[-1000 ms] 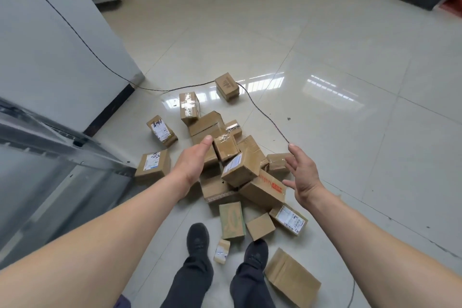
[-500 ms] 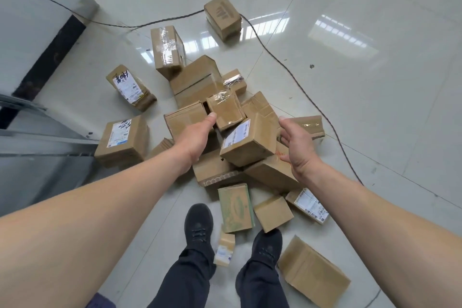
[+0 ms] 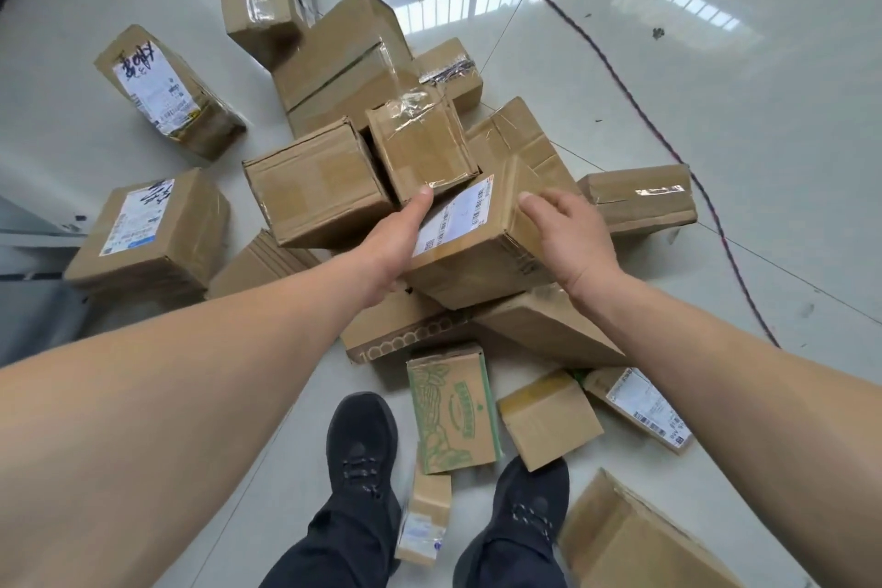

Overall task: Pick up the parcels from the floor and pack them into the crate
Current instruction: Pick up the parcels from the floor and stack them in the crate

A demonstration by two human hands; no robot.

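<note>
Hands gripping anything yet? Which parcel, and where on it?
Both hands are on the labelled parcel atop the pile: left hand at its left side, right hand over its right edge. A closed grip can't be confirmed.

Scene bright, even daylight. Glossy tiled floor point(image 3: 716, 119) shows window reflections w/ bar pattern, upper centre and upper right of frame; strong glare there. Shadows soft, short, under cardboard parcels point(image 3: 324, 186), centre. Tape on boxes gives small specular glints. Wide-angle distortion evident: forearms balloon at lower left and lower right edges, floor lines bow. Slight softness/motion blur at frame edges; centre reasonably sharp, labels partly legible.
</note>
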